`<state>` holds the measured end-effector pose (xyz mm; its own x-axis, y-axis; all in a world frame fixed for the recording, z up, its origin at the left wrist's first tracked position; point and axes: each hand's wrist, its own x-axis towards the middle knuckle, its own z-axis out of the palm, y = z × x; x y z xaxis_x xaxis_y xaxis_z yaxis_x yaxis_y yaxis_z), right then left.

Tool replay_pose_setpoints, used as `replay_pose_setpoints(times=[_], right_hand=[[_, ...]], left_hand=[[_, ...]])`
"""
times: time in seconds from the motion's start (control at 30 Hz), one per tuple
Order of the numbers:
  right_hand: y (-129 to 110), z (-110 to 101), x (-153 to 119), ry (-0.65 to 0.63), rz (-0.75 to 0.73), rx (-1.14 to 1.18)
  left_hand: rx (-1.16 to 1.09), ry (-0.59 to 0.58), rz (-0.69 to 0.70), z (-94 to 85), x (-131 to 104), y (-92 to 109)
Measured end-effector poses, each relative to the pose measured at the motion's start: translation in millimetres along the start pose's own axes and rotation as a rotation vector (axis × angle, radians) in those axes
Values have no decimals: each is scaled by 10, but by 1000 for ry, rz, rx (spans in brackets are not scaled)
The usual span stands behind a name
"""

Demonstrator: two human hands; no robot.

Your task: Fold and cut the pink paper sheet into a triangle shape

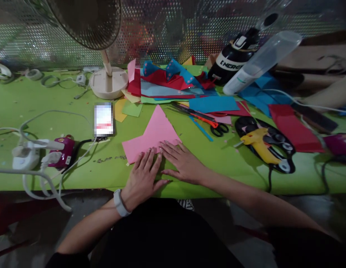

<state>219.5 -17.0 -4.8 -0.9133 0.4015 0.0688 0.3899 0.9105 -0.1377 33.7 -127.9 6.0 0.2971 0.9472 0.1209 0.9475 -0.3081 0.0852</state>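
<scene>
At ten o'clock of our pink paper (158, 130) lies a phone (104, 119), a band of green desk (100, 180) between their edges. Our left hand (143, 180), flat, fingers spread, touches the paper's near edge at seven; our right hand (186, 163), also flat, at four. Scissors (213, 123) lie near two, the glue gun (263, 148) well apart at three.

Black top (170, 238) and a pale grey wristband (121, 203)

Open lane of green surface (129, 130) between smartphone (104, 119) and folded pink paper (158, 130); scissors (209, 120), yellow glue gun (258, 143) obstruct right side, desk-fan base (108, 85), paper pile (161, 89) far side.
</scene>
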Motion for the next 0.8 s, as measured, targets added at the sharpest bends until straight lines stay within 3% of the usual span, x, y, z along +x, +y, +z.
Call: replay_pose_setpoints(times=[0.8], right_hand=[[20,-71,-20,5,48,-25]], left_hand=[[-16,-9,-60,-43,20,-38]])
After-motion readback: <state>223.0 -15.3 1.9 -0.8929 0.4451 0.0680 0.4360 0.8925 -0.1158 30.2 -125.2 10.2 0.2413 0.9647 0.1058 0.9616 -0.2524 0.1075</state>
